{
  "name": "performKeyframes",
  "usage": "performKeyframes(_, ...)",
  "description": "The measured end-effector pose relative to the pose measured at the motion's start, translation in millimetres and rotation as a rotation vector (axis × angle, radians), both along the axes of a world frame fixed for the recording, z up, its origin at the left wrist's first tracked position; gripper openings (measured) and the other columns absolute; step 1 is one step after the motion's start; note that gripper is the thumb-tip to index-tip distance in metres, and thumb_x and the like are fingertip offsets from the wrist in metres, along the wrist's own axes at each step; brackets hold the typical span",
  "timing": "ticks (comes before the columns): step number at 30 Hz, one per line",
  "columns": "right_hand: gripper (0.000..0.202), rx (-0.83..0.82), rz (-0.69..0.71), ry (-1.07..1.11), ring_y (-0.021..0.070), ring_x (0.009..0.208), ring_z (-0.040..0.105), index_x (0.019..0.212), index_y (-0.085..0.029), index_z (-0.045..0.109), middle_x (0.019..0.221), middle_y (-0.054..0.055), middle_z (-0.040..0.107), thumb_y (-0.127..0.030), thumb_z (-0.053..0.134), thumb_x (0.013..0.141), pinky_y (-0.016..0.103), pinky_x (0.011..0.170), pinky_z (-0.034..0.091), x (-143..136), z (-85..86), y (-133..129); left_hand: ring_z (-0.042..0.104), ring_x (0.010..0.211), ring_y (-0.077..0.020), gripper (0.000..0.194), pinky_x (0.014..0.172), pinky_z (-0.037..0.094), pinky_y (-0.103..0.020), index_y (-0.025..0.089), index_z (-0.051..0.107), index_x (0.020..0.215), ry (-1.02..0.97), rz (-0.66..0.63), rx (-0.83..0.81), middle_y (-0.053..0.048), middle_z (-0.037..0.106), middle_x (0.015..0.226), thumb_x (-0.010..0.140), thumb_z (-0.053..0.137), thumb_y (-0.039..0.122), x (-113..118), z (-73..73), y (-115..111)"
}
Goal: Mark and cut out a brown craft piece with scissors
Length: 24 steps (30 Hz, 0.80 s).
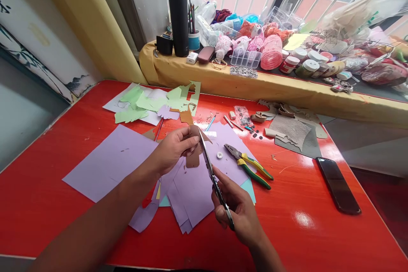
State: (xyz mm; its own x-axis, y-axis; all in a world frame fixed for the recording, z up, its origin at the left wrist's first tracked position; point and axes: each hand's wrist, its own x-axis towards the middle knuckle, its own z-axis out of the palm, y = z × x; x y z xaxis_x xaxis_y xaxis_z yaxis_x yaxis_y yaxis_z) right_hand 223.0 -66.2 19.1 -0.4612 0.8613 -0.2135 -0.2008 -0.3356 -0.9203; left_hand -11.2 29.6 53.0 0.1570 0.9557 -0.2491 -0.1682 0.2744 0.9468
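Note:
My left hand (174,151) pinches a small brown piece (194,131) between thumb and fingers, above the purple sheets. Closed around the handles of the scissors (211,174) is my right hand (234,206). The blades point up and away, and their tips reach the edge of the brown piece. Whether the blades are parted cannot be made out. Another brown part with a rounded end (192,160) shows just below my left fingers. Purple sheets (191,195) lie stacked beneath both hands.
Pliers (251,165) and a white round button (219,155) lie right of the scissors. A black phone (338,185) rests at the right. Green paper scraps (153,103) lie at the back left, grey leather scraps (291,131) at the back right. A flask (178,19) stands on the sill.

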Motion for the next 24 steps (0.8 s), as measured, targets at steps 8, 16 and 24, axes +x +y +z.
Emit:
performKeyframes(8, 0.085, 0.008, -0.003, 0.002, 0.0065, 0.052, 0.036, 0.164, -0.028, 0.056, 0.077, -0.005, 0.047, -0.056, 0.088, 0.090, 0.020, 0.044, 0.031, -1.9, 4.6, 4.6, 0.041, 0.059, -0.0089, 0.031, 0.058, 0.027, -0.028, 0.020, 0.057, 0.082, -0.033, 0.011, 0.003, 0.006, 0.051, 0.069, 0.083, 0.081, 0.039, 3.5, 3.7, 3.7)
performKeyframes(16, 0.076, 0.017, -0.030, -0.030, 0.0064, 0.054, 0.036, 0.163, -0.028, 0.058, 0.078, -0.006, 0.046, -0.049, 0.085, 0.095, 0.021, 0.046, 0.032, -4.4, -0.7, 5.1, 0.039, 0.058, -0.0087, 0.030, 0.058, 0.026, -0.028, 0.020, 0.058, 0.082, -0.043, 0.037, -0.008, 0.006, 0.050, 0.067, 0.080, 0.082, 0.038, 6.3, 4.0, 7.7)
performKeyframes(24, 0.075, 0.047, -0.019, -0.076, 0.0072, 0.054, 0.035, 0.163, -0.026, 0.058, 0.077, -0.006, 0.044, -0.052, 0.081, 0.096, 0.022, 0.047, 0.031, -9.1, -0.7, 12.4, 0.039, 0.058, -0.0089, 0.031, 0.057, 0.026, -0.027, 0.020, 0.057, 0.084, -0.030, 0.060, -0.028, 0.006, 0.051, 0.066, 0.079, 0.081, 0.040, 3.3, 3.3, 9.6)
